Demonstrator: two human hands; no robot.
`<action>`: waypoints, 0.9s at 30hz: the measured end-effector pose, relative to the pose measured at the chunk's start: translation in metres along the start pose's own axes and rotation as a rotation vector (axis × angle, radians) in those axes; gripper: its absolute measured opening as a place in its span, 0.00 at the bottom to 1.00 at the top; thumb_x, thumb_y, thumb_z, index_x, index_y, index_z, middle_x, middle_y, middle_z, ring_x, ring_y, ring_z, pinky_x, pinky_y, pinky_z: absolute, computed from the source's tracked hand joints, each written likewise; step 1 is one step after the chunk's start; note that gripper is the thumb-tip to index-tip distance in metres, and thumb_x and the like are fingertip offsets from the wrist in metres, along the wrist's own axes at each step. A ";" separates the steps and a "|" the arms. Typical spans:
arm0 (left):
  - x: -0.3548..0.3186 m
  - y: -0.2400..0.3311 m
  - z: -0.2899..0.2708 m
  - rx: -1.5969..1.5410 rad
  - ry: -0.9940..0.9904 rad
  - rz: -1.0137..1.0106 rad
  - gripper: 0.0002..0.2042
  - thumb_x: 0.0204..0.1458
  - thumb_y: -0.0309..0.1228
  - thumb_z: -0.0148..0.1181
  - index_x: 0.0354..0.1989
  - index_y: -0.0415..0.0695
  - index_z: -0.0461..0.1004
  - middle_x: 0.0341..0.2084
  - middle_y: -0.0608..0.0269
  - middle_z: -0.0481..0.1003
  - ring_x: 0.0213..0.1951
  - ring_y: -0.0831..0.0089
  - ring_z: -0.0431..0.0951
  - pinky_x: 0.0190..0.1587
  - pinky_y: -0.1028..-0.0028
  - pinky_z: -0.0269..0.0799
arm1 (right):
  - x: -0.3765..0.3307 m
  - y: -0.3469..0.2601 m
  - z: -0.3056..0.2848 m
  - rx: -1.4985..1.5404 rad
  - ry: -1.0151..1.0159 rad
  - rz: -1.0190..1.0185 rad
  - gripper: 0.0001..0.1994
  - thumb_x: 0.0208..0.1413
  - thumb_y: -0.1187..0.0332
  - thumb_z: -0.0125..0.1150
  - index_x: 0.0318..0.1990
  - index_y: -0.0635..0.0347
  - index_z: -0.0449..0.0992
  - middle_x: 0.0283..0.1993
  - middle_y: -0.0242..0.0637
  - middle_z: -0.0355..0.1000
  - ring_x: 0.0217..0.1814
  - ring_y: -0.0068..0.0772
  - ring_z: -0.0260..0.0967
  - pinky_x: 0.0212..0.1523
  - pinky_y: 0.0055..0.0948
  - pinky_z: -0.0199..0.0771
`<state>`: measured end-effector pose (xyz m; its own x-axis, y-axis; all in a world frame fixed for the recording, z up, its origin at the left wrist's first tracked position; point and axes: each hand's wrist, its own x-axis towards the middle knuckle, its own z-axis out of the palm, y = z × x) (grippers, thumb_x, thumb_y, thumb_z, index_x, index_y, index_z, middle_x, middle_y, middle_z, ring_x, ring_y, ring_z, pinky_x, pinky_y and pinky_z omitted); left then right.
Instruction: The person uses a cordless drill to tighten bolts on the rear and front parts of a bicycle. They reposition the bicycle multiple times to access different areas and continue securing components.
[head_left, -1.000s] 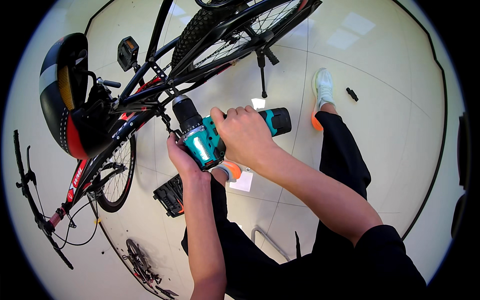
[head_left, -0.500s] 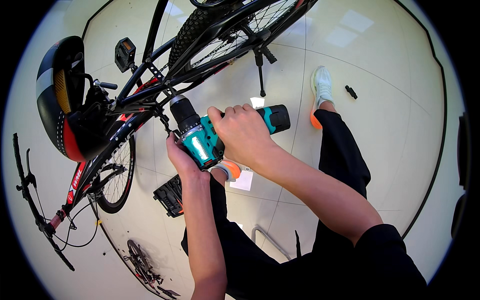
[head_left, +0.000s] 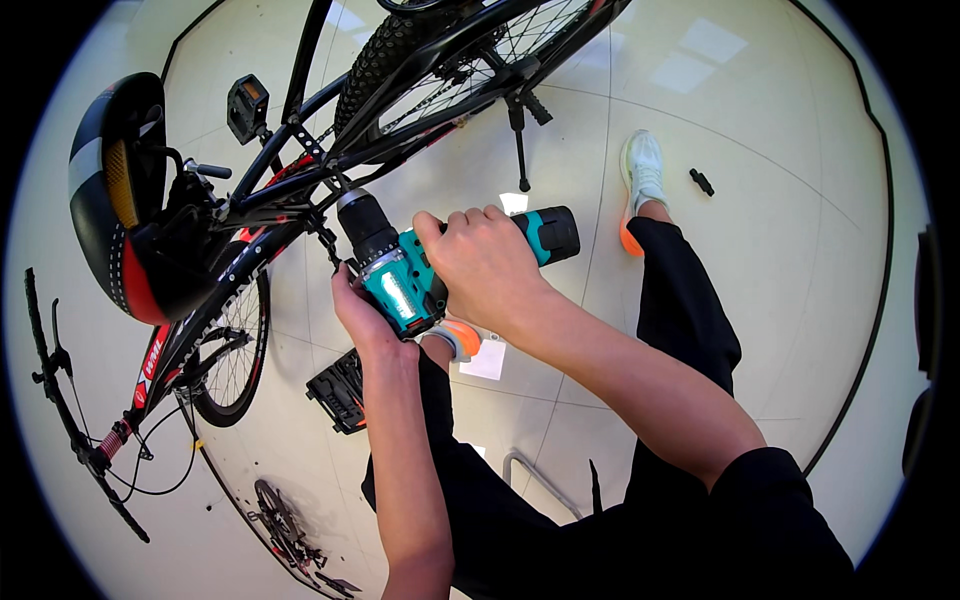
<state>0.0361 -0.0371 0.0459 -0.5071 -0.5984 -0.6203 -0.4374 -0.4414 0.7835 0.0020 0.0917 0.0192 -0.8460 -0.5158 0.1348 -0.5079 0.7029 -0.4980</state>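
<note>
A teal and black cordless drill is held level between my hands, its black chuck pointing at the bicycle frame. My right hand wraps round the drill's handle, with the battery end sticking out to the right past the knuckles. My left hand cups the drill's body from the left; most of its fingers are hidden behind the drill. The chuck's tip meets the frame just below the rear wheel, and the exact contact point is too small to make out.
The saddle, pedal and handlebar stick out at the left. A kickstand reaches down at the top. On the floor lie an open black tool case and a small black part. Bicycle parts lie at lower left.
The bicycle has shifted very slightly to the left. Both hands keep the same hold on the drill, which stays against the frame.
</note>
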 end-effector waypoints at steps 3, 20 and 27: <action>-0.002 0.001 0.002 0.003 -0.001 0.002 0.23 0.58 0.48 0.38 0.44 0.40 0.71 0.33 0.59 0.76 0.35 0.69 0.78 0.40 0.68 0.74 | 0.000 0.000 -0.001 0.001 -0.006 0.000 0.18 0.30 0.75 0.65 0.33 0.61 0.66 0.20 0.36 0.69 0.24 0.35 0.71 0.30 0.29 0.66; -0.032 -0.001 0.040 -0.024 -0.040 0.001 0.19 0.60 0.41 0.33 0.44 0.45 0.70 0.35 0.61 0.75 0.38 0.70 0.77 0.41 0.68 0.74 | 0.012 0.029 -0.021 -0.019 -0.148 -0.084 0.22 0.30 0.77 0.66 0.37 0.59 0.64 0.24 0.39 0.71 0.29 0.41 0.73 0.33 0.33 0.68; -0.025 -0.007 0.033 -0.020 -0.051 0.037 0.22 0.61 0.46 0.31 0.45 0.44 0.69 0.34 0.60 0.75 0.35 0.68 0.78 0.37 0.66 0.76 | 0.009 0.031 -0.013 0.028 -0.094 -0.101 0.22 0.28 0.78 0.66 0.36 0.59 0.64 0.23 0.39 0.71 0.29 0.42 0.73 0.32 0.32 0.67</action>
<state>0.0270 0.0031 0.0545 -0.5598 -0.5800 -0.5918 -0.4030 -0.4335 0.8060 -0.0237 0.1150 0.0162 -0.7714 -0.6277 0.1049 -0.5836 0.6320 -0.5099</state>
